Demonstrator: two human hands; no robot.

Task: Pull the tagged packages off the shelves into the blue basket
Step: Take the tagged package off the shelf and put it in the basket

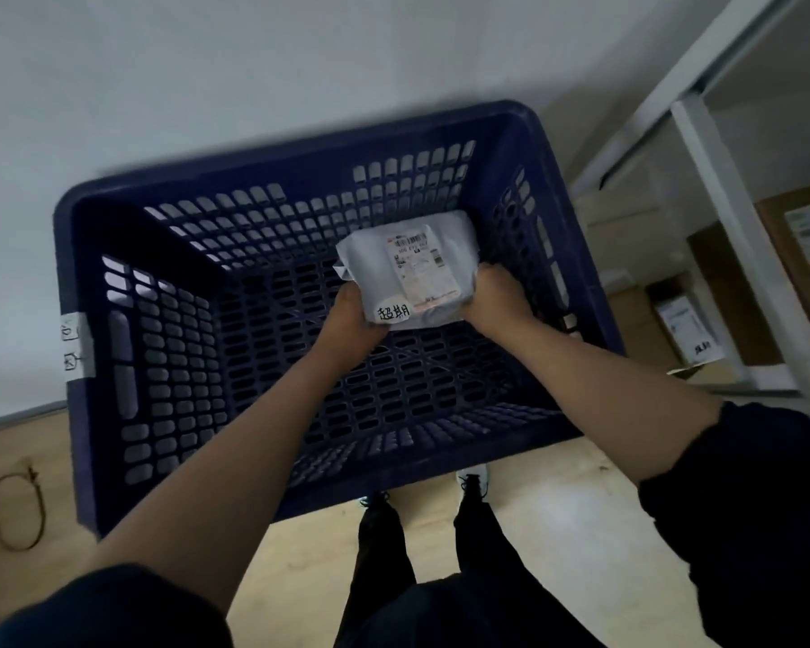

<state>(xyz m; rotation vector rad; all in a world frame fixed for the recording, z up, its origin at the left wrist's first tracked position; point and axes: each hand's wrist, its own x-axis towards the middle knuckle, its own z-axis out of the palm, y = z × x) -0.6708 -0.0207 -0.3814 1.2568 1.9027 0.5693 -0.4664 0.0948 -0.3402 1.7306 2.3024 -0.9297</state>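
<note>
Head view: both hands inside blue basket (576,236)
Left hand (351,320): grips tagged package (412,268)
Right hand (499,297): grips its right edge

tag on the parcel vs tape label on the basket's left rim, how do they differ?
The tag is one small white patch with bold handwritten characters, stuck near the edge of the parcel that both hands hold. The tape label is a longer strip on the basket rim, with two fainter marks stacked one above the other. The tag faces up; the label wraps the rim's outer edge. Both are white and hand-marked.
</note>
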